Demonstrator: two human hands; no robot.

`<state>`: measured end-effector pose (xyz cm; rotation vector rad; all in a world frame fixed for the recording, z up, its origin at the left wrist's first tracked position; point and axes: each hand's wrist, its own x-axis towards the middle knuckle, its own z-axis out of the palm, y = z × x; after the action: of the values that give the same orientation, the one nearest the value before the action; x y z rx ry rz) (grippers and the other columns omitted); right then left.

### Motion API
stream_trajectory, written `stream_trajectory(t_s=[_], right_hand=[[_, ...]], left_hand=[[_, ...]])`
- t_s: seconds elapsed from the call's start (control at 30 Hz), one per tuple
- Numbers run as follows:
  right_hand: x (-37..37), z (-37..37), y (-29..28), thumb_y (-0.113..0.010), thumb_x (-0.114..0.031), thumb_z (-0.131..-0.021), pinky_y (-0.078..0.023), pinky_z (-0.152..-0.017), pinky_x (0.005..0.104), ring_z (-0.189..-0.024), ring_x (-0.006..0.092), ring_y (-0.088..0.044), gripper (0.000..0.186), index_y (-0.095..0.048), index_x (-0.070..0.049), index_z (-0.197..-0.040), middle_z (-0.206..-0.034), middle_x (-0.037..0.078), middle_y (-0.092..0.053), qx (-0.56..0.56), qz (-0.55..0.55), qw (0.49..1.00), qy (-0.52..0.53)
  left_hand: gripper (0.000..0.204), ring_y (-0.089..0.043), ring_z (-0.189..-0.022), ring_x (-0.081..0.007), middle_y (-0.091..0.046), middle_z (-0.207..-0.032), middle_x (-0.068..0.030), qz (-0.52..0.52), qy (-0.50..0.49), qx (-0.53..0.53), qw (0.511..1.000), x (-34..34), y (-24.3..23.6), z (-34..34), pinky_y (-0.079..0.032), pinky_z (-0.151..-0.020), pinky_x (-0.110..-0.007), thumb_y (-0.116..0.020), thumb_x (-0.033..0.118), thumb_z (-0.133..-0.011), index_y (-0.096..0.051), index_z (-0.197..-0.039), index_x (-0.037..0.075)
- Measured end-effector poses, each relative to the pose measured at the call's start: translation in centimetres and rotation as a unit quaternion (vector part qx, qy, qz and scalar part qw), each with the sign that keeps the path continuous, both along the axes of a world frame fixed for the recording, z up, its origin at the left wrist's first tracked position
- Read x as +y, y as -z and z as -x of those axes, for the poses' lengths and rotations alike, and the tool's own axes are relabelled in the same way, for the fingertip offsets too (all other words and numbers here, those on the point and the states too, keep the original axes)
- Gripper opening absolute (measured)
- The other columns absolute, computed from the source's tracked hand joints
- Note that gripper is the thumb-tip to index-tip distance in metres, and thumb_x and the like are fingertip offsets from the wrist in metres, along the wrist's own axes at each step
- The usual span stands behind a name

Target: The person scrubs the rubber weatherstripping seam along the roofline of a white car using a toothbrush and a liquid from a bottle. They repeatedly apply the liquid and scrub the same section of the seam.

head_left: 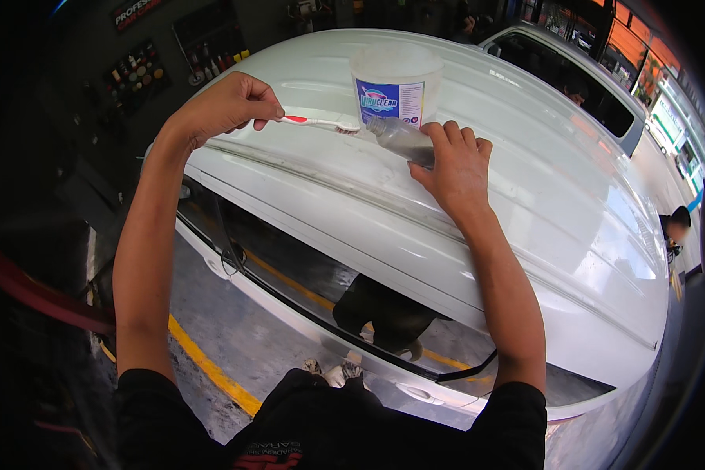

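A red and white toothbrush (313,121) is pinched at its handle end by my left hand (231,108), its bristles pointing down. My right hand (458,168) grips a small clear plastic bottle (402,141), tilted with its neck toward the brush head. Bottle mouth and bristles are close together; I cannot tell whether they touch. Beneath both hands lies the white ribbed roof (525,196) of a vehicle. Just behind the bottle stands a translucent white bucket (395,63) with a blue and white label, on the roof.
A long seam channel (345,188) runs along the roof's near edge, above dark side windows (298,278). A yellow line (207,368) marks the floor below. Another vehicle (568,82) stands beyond at the right. Another person (674,231) is at the far right.
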<state>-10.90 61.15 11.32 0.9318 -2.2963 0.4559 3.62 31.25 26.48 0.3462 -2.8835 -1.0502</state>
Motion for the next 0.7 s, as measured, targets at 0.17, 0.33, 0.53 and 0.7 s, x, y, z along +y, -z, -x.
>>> stream_trajectory(t_s=[0.17, 0.33, 0.53, 0.7], right_hand=[[0.7, 0.8, -0.7, -0.088, -0.028, -0.076, -0.037, -0.098, 0.0481, -0.108, 0.0272, -0.06, 0.056, -0.064, -0.016, -0.125, -0.113, 0.006, -0.065, -0.048, 0.043, 0.998, 0.023], [1.4, 1.7, -0.6, -0.088, -0.03, -0.076, -0.037, -0.098, 0.0484, -0.105, 0.0281, -0.061, 0.053, -0.065, -0.014, -0.122, -0.111, 0.006, -0.067, -0.047, 0.081, 0.995, 0.031], [1.6, 2.6, -0.6, -0.088, -0.031, -0.076, -0.037, -0.098, 0.0479, -0.103, 0.0282, -0.062, 0.055, -0.065, -0.013, -0.121, -0.108, 0.006, -0.067, -0.025, 0.108, 0.994, 0.026], [1.5, 2.8, -0.6, -0.088, -0.033, -0.075, -0.038, -0.096, 0.0472, -0.102, 0.0276, -0.062, 0.054, -0.065, -0.013, -0.12, -0.107, 0.007, -0.068, -0.027, 0.131, 0.991, 0.02]], left_hand=[[0.017, -0.038, -0.052, -0.0017, -0.061, -0.064, 0.0047, -0.065, 0.008, -0.058, 0.996, -4.4, 4.8, 0.7, -0.024, -0.047, -0.022, -0.079, 0.023, -0.091, -0.077, -0.088, 0.007], [0.016, -0.043, -0.057, -0.0026, -0.062, -0.066, 0.0046, -0.072, 0.078, -0.153, 0.983, -3.2, 9.7, 3.5, -0.03, -0.051, -0.024, -0.079, 0.023, -0.092, -0.077, -0.089, 0.008], [0.018, -0.052, -0.064, -0.0056, -0.066, -0.069, 0.0027, 0.028, 0.087, -0.195, 0.977, -8.8, 10.7, 5.3, -0.036, -0.058, -0.024, -0.081, 0.025, -0.09, -0.079, -0.091, 0.007], [0.024, -0.055, -0.067, -0.0064, -0.067, -0.07, 0.0024, -0.013, 0.16, -0.229, 0.96, -3.4, 12.6, 7.8, -0.041, -0.062, -0.026, -0.083, 0.031, -0.089, -0.078, -0.088, 0.007]])
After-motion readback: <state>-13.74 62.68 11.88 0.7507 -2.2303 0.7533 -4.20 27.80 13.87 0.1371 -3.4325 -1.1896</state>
